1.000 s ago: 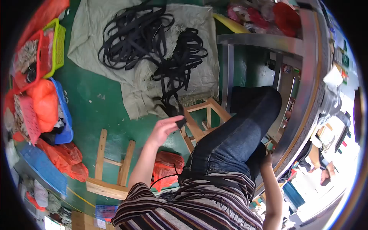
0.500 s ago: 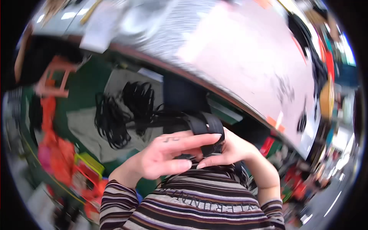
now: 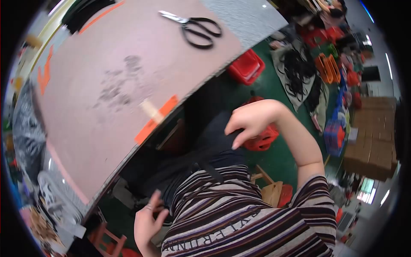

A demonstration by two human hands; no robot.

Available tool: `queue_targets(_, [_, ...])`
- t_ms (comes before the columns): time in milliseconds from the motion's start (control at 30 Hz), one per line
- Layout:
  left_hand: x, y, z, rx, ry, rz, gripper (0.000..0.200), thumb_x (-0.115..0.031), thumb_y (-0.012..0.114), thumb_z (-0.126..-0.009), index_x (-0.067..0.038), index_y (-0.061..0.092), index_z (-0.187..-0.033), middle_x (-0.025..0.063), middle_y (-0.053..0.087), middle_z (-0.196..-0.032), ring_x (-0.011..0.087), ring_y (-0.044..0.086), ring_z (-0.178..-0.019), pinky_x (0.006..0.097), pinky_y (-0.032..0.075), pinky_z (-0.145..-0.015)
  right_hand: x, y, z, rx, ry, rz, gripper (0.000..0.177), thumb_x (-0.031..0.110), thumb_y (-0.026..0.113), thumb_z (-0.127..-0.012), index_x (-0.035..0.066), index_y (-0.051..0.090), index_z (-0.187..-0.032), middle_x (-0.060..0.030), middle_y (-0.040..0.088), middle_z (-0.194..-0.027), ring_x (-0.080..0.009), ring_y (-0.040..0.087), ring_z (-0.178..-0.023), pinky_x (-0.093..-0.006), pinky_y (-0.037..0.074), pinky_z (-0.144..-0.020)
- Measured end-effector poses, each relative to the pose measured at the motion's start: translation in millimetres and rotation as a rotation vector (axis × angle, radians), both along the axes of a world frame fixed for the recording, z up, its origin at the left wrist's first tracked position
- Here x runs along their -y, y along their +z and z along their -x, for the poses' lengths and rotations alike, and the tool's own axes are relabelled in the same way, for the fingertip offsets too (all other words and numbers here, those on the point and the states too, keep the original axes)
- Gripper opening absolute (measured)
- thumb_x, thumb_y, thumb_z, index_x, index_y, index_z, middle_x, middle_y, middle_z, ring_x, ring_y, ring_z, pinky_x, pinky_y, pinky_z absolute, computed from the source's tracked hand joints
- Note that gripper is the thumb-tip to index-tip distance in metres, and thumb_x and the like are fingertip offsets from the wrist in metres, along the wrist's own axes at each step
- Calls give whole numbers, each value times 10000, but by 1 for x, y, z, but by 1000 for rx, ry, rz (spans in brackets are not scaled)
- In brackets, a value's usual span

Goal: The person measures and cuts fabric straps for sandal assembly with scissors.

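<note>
My left hand (image 3: 147, 220) is low on the left beside the striped shirt (image 3: 239, 214), its thumb and fingers apart and nothing visible in them. Over the dark-clad lap, my right hand (image 3: 254, 122) hangs with bent fingers and a gap between thumb and fingertips; no held object shows. A black strip (image 3: 209, 171) lies at the shirt's hem, and dark, blurred material spreads over the lap between the hands. Black-handled scissors (image 3: 199, 32) rest with slightly parted blades on the pinkish work surface (image 3: 98, 141), away from both hands.
Orange tape (image 3: 156, 120) marks the table's near edge. Beyond the right forearm are a red bin (image 3: 247, 66), a wooden stool (image 3: 272, 192), a cloth with black straps (image 3: 297, 73) and cardboard boxes (image 3: 370, 137). A plastic-wrapped bundle (image 3: 28, 128) is at far left.
The view has swung toward the right. My hands, together at the black straps before, are now wide apart. The looped black band between them is no longer seen there; the scissors are in clear view.
</note>
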State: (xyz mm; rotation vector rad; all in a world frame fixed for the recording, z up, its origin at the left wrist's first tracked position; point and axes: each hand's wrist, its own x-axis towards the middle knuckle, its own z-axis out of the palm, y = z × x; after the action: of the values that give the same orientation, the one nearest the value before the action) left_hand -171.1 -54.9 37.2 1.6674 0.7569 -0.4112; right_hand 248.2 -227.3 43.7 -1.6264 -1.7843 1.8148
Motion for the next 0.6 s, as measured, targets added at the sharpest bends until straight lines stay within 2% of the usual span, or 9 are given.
queue_targets(33, [-4,12,-21,-33,-311,-96,497,-33,657,-850,-1,575,-1339,186,697,-1117,253,689,-1019,352,532,-887,2,-5,4,61,49,60,462,376,676,-894,-50,541,-775,-234,581,-700,-444,569,-712,-463,453,-631])
queue_targets(67, [3,7,-48,230,-177,-126,361,-41,669,-831,9,676,-1188,163,720,-1019,277,703,-971,357,536,-866,2,-12,7,47,78,44,456,370,676,-891,-50,549,-770,-228,580,-689,-433,577,-702,-462,453,-630])
queue_targets(200, [32,3,-198,520,-338,-319,717,-249,776,-816,-24,464,-1422,220,454,-1461,363,466,-1339,420,372,-1103,-10,-7,-1,-5,81,100,409,360,695,-872,-21,600,-758,-128,609,-575,-290,642,-566,-404,485,-560])
queue_targets(300, [41,-37,-259,365,-481,179,561,-243,722,-895,27,524,-1345,179,658,-1172,225,655,-1082,345,518,-940,2,-10,-19,-53,-42,57,375,338,721,-868,-8,630,-755,-85,647,-587,-205,637,-499,-340,513,-492])
queue_targets(367, [34,-36,-280,-52,-568,453,376,-221,671,-947,15,607,-1232,65,681,-793,99,661,-703,237,537,-634,25,-20,-37,38,-276,-183,351,314,787,-783,-1,678,-892,-110,692,-761,-256,692,-729,-353,548,-686])
queue_targets(400, [38,-38,-277,-3,-454,421,246,-222,625,-979,-19,659,-1113,-28,569,-593,30,528,-497,187,415,-453,41,-37,-42,122,-545,-449,362,311,795,-767,7,676,-923,-120,688,-841,-269,681,-824,-357,534,-751])
queue_targets(467, [28,-53,-270,-50,-398,393,253,-244,607,-989,-24,665,-1100,-21,553,-598,38,515,-497,198,414,-467,62,-61,-36,371,-1075,-822,383,291,810,-744,18,662,-969,-142,661,-973,-302,644,-989,-370,499,-857])
queue_targets(500, [22,-62,-265,-72,-364,376,258,-254,597,-995,-27,667,-1094,-18,545,-601,42,508,-497,204,413,-474,71,-64,-24,369,-1257,-755,301,258,775,-818,17,658,-956,-127,670,-971,-252,655,-971,-360,510,-834])
queue_targets(600, [11,-75,-256,-105,-207,467,277,-257,550,-1017,-23,633,-1141,-37,477,-570,36,424,-459,201,338,-437,95,-96,38,-522,-1369,58,249,226,589,-994,6,654,-1092,-135,647,-1171,-193,626,-1076,-344,518,-891])
